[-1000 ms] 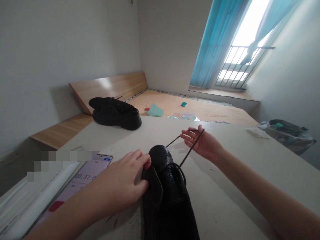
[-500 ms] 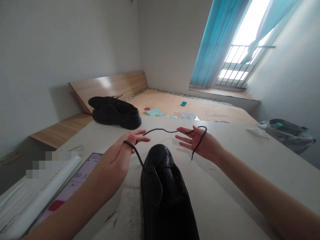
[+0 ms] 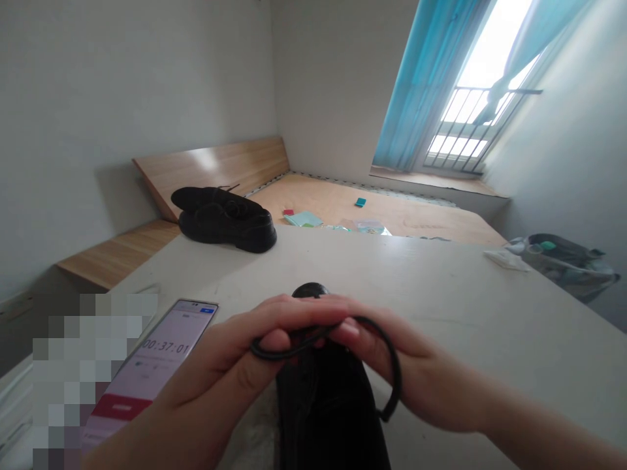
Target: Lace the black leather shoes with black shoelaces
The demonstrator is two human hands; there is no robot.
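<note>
A black leather shoe (image 3: 337,418) stands in front of me, toe pointing away. My hands meet over its front part and hide most of the toe and the eyelets. Around the thumb of my left hand (image 3: 245,346) runs a black shoelace (image 3: 396,365), which crosses to the other hand. My right hand (image 3: 396,352) pinches the lace between thumb and fingers, and a loose end curves down beside the shoe. The fingertips of both hands overlap, so exactly where the lace passes between them is partly hidden.
A second black shoe (image 3: 225,222) lies at the table's far left. On the left is a phone (image 3: 166,346) showing a timer. Beyond the white table (image 3: 455,287) is a bed (image 3: 411,212) with small packets; a bagged bin (image 3: 563,261) stands at the right.
My hands, apart beyond the toe before, have come together and nearer over the shoe. The lace stretched between them is now bunched into loops, and the right fingers have closed.
</note>
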